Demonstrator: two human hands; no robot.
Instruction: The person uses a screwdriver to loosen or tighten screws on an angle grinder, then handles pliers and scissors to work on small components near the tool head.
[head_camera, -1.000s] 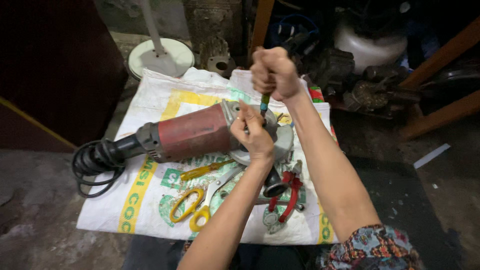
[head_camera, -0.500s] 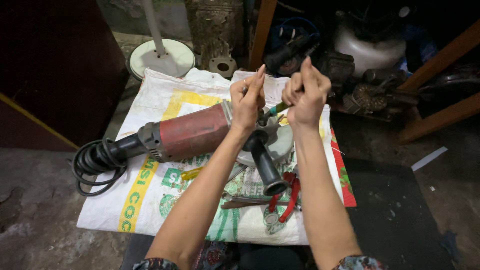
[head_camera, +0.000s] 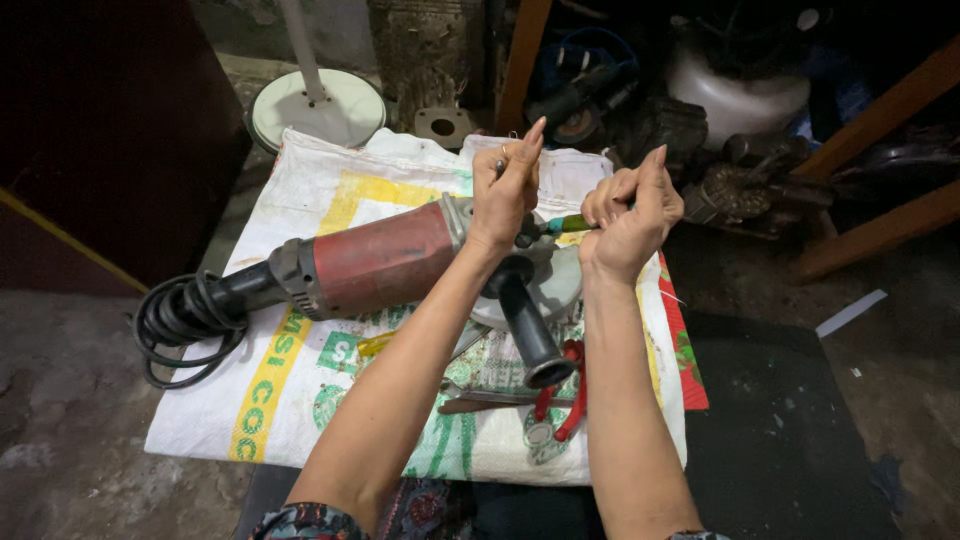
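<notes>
Centrally, the left hand (head_camera: 508, 195) rests open on the red-bodied metal angle grinder (head_camera: 385, 262); the right hand (head_camera: 630, 222) clamps a green-handled screwdriver (head_camera: 562, 226).

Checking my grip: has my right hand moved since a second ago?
Yes. The right hand dropped from above the grinder to its right side, level with the left hand.

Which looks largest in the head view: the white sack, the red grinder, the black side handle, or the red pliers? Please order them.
1. White sack
2. Red grinder
3. Black side handle
4. Red pliers, though the right arm partly hides them, so the last two places are unsure.
</notes>
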